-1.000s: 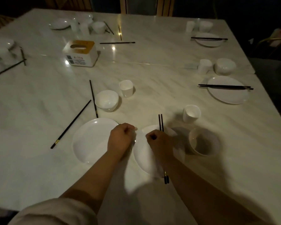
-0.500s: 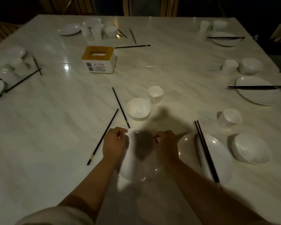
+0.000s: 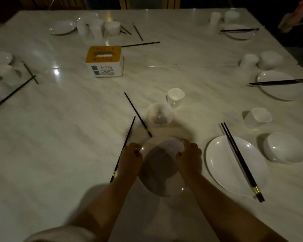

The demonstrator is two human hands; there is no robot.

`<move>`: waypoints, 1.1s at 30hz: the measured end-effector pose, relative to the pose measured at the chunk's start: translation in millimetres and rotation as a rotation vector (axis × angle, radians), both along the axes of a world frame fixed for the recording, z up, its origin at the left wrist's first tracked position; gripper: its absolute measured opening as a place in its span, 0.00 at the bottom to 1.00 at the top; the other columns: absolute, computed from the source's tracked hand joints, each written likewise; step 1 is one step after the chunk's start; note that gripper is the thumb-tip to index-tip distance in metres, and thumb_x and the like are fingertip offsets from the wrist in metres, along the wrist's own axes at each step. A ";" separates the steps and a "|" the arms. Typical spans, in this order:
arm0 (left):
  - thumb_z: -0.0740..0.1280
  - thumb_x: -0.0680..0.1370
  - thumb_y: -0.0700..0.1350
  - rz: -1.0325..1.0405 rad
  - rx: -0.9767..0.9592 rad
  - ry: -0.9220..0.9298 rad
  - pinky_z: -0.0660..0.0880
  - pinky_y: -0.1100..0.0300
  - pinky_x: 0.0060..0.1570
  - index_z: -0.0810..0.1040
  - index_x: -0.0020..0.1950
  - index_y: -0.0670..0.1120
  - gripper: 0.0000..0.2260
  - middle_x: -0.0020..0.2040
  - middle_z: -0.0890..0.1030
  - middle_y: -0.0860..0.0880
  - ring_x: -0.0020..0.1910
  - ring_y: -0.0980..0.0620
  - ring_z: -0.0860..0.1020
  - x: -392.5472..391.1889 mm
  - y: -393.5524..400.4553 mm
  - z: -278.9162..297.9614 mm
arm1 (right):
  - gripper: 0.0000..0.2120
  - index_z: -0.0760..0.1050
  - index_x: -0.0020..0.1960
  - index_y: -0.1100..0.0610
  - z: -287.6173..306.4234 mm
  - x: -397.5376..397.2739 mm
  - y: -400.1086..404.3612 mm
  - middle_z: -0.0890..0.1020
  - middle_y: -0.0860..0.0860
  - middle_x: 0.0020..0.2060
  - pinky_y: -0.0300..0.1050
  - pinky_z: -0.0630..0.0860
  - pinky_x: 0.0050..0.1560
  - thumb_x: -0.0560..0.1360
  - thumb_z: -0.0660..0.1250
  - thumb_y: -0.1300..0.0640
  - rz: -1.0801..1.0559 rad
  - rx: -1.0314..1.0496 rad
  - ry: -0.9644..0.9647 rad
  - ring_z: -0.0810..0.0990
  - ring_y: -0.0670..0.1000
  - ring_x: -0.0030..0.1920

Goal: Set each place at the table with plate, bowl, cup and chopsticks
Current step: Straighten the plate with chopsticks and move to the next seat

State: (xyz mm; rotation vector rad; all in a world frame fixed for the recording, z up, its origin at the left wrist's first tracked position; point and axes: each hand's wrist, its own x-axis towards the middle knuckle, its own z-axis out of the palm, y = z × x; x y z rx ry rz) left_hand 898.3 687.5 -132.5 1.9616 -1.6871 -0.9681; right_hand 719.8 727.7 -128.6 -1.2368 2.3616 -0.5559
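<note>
1. Dim light falls on a pale marble tabletop (image 3: 63, 137), and the plate (image 3: 162, 169) now being placed lies near its front edge, straight ahead of the person.
2. Both hands are on that plate. The left hand (image 3: 130, 158) pinches the rim at about 9 o'clock, fingers curled over the edge. The right hand (image 3: 189, 158) grips the rim at about 2 o'clock, thumb on the inner face.
3. Whether the plate rests flat or is lifted slightly off the surface, I cannot tell; its image is blurred.
4. Two loose chopsticks are what the next move likely turns on. The near chopstick (image 3: 123, 149) lies just beside the left hand, its long axis running from 7 o'clock up to 1 o'clock. The far chopstick (image 3: 137, 114) runs from 11 o'clock down to 5 o'clock, its butt end almost meeting the plate's far rim.
5. They are splayed, not paired, and both sit on the left hand's side, so that hand is the nearer one for gathering them.
6. The bowl (image 3: 159, 114) stands at 12 o'clock from the plate, with the cup (image 3: 175, 96) just beyond it at 1 o'clock.
7. At 3 o'clock a finished setting shows the likely target: second plate (image 3: 222, 165) with paired chopsticks (image 3: 240, 160) laid across it.
</note>
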 end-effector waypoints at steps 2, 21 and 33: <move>0.64 0.77 0.40 0.043 -0.002 -0.045 0.69 0.62 0.44 0.78 0.56 0.45 0.09 0.50 0.81 0.47 0.48 0.46 0.79 0.3 4.3 1.9 | 0.23 0.68 0.68 0.47 -1.8 0.0 3.3 0.72 0.54 0.61 0.53 0.72 0.57 0.75 0.63 0.61 -0.015 0.013 -0.034 0.69 0.57 0.61; 0.60 0.79 0.40 0.428 -0.175 -0.073 0.64 0.65 0.45 0.81 0.55 0.41 0.11 0.52 0.83 0.41 0.52 0.43 0.78 159.0 -13.7 28.8 | 0.25 0.76 0.61 0.53 24.3 139.5 -31.0 0.81 0.56 0.52 0.51 0.77 0.54 0.67 0.59 0.68 0.157 -0.108 -0.502 0.79 0.56 0.53; 0.62 0.79 0.41 0.335 -0.052 -0.085 0.67 0.61 0.44 0.81 0.55 0.43 0.10 0.52 0.82 0.41 0.51 0.42 0.79 230.8 -53.1 7.9 | 0.22 0.74 0.63 0.53 14.3 200.3 -56.6 0.80 0.50 0.57 0.34 0.67 0.50 0.74 0.56 0.68 0.067 -0.050 -0.461 0.76 0.50 0.59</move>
